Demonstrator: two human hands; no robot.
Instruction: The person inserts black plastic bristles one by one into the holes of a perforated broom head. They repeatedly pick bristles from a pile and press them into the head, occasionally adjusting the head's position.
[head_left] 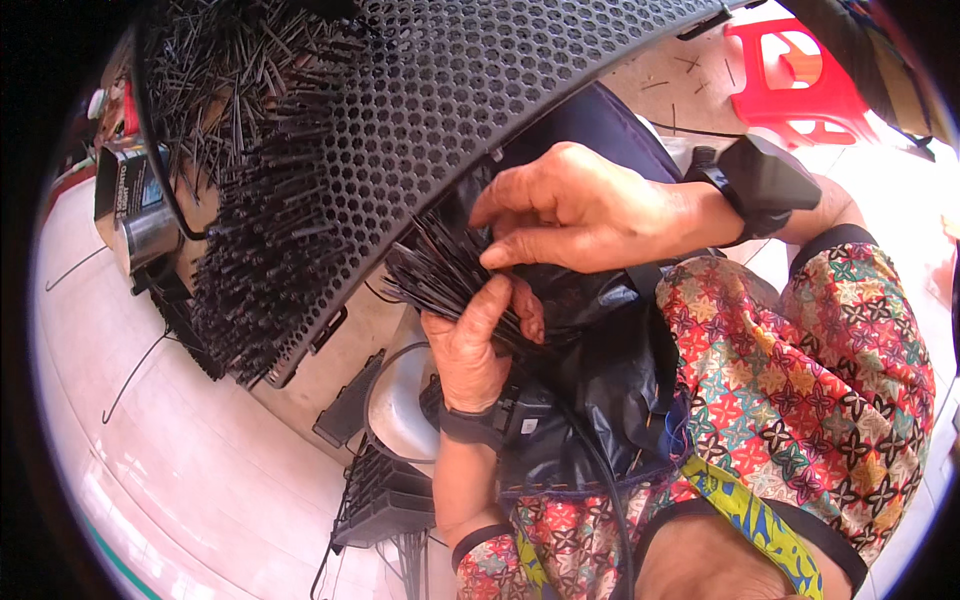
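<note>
A bundle of thin black strips (435, 268) lies fanned out above my lap, just below the edge of a perforated black board. My left hand (468, 345) is closed around its lower part, thumb on top and fingers underneath. From the right, my right hand (585, 210) reaches over with bent fingers, its thumb and fingertips at the bundle's right edge. Its fingertips are partly hidden among the dark strips. The board (450, 90) has rows of round holes, and many similar black strips (270, 240) stand packed in its left part.
Loose black strips (250, 70) are heaped at the far left. A metal can (150, 236) stands left of the board. Black trays (385, 500) and a white rounded container (402, 405) sit below it. A red plastic stool (800, 80) is at the far right.
</note>
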